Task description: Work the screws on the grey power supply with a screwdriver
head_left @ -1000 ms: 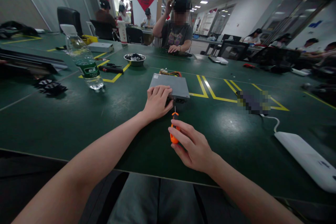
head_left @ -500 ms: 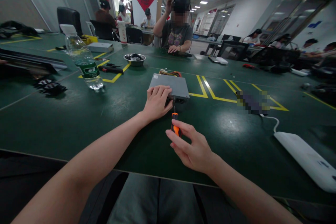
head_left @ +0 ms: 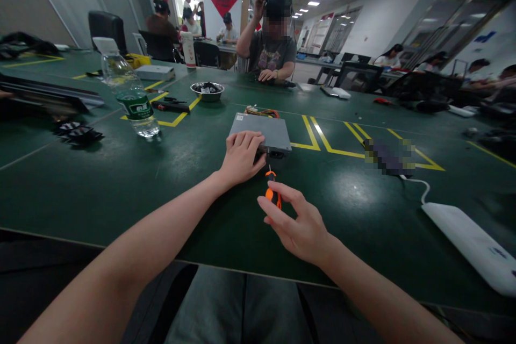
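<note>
A grey metal box (head_left: pixel 272 130) with coloured wires (head_left: pixel 262 112) at its far side lies on the green table (head_left: pixel 193 215). My left hand (head_left: pixel 242 158) rests on the box's near left part, fingers on the top and thumb at the front face. In front of the box, my right hand (head_left: pixel 296 220) has its fingers around the handle of an orange and black screwdriver (head_left: pixel 273 193). The screwdriver's shaft points away from me and its tip is at the box's front face; the exact contact is too small to make out.
A water bottle (head_left: pixel 135 102) and a black finned part (head_left: pixel 76 133) stand left. Beyond are a metal bowl (head_left: pixel 207 91) and a black tool (head_left: pixel 171 106). A white power bank (head_left: pixel 467 242) is cabled to a blurred dark device (head_left: pixel 387 157) at right. A person (head_left: pixel 274 43) sits opposite.
The screwdriver's handle has turned and tilted slightly to the right, and my right hand has shifted a little to the right with it. My left hand and the box have stayed in place.
</note>
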### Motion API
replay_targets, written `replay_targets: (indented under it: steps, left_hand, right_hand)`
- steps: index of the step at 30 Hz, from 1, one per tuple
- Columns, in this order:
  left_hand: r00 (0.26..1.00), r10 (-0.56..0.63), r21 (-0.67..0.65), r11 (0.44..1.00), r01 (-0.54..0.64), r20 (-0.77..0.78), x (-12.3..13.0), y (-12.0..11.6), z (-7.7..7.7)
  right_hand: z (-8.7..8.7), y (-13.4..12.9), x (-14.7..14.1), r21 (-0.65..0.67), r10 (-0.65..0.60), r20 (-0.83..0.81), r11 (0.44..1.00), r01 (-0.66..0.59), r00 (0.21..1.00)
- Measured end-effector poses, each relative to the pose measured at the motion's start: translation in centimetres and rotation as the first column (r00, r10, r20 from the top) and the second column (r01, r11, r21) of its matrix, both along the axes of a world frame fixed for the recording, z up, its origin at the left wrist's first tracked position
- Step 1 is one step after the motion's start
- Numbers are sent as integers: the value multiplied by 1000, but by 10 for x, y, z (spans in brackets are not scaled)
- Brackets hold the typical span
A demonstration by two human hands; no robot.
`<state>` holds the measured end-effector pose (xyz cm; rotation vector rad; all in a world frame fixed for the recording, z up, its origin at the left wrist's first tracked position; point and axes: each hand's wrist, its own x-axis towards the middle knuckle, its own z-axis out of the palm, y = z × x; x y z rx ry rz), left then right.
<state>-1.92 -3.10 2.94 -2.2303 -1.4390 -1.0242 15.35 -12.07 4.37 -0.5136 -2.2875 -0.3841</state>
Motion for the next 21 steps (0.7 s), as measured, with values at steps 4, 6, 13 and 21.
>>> replay_targets:
  steps: [4,6,13,21]
  left_hand:
    - [1000,-3,1,1000,3,4,0,0,0]
    - [1000,-4,1,1000,4,1,0,0,0]
    - [1000,-1,-7,1000,1,5,0,-1,0]
    - [1000,0,-19,1000,0,3,0,-1,1]
  right_hand:
    - [0,1,0,34,-1,-66,999,3,998]
    - [-2,1,1,32,7,-100,999,-4,995]
    - [-2,-1,0,-20,8,15,1000,-8,1000]
    - [-4,-2,1,31,-11,-75,999,14,997]
